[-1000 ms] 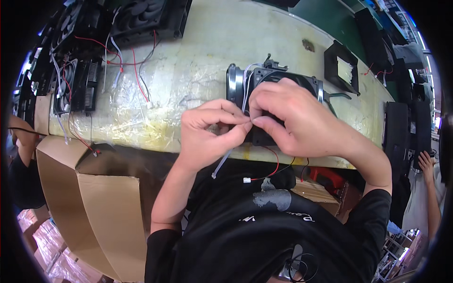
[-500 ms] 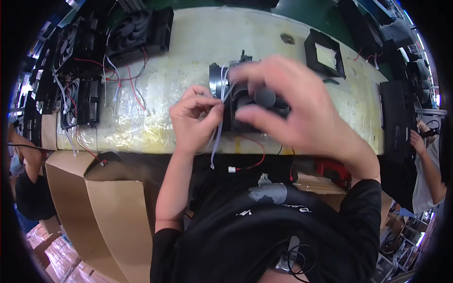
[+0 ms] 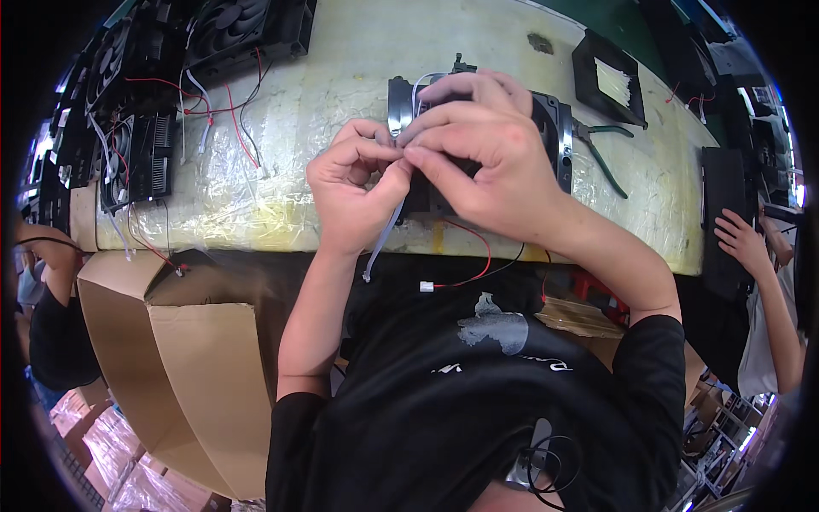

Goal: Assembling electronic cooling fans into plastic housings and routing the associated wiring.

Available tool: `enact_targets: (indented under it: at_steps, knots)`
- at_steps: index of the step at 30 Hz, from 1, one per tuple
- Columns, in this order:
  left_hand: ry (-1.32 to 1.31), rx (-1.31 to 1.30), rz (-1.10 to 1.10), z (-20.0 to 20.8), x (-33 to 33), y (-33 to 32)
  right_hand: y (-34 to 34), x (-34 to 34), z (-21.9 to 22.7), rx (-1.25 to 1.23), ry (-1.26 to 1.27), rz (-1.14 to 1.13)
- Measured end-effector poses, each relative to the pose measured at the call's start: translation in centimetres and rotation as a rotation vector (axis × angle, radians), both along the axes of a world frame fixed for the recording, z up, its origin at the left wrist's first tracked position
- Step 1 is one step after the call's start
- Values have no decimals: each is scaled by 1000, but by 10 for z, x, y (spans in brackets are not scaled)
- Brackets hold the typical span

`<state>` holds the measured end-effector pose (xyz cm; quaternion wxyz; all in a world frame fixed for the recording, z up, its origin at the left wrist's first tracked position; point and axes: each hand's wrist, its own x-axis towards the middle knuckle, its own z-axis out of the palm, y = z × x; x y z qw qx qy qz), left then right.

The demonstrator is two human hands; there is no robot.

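A black fan unit point(image 3: 553, 128) with a shiny rounded metal end point(image 3: 398, 107) lies on the table in front of me, largely covered by my hands. Over its left part, my left hand point(image 3: 358, 179) pinches a white cable point(image 3: 384, 243) between thumb and index finger; the cable's lower end hangs past the table edge. My right hand point(image 3: 486, 154) reaches across the unit. Its thumb and index fingertips are pressed together against the left fingertips, hiding whatever they pinch. Red and black wires with a white connector point(image 3: 427, 287) dangle off the front edge.
Green-handled pliers point(image 3: 601, 154) lie right of the unit, near a black tray point(image 3: 631, 102) of thin white strips. Black fans point(image 3: 239, 38) with loose wires stand at the left. An open cardboard box point(image 3: 200, 384) sits below the left edge. Another person's hand point(image 3: 742, 241) is at the right.
My right hand has come down and left, from open and blurred to pinching at the left fingertips. The pliers have come into sight. The view has shifted slightly.
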<state>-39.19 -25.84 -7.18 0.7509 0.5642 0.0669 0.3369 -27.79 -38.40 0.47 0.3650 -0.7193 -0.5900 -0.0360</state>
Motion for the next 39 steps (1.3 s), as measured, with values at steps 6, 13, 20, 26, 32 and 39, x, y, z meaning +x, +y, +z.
enact_targets:
  at_steps: [6,13,20,26,32,39]
  knots:
    - [34,174,25,0,3,3,0,8,-5,114,256,169]
    - [142,104,15,8,-1,1,0,13,-8,213,393,228]
    - [81,188,-12,-4,-5,7,-2,9,-10,176,417,205]
    - [111,251,-45,5,-6,8,-97,46,5,179,-6,-234]
    - [89,368,79,-1,-1,11,-182,87,-56,-160,-142,-612]
    - [41,390,87,2,0,6,-183,97,-57,-332,-246,-614]
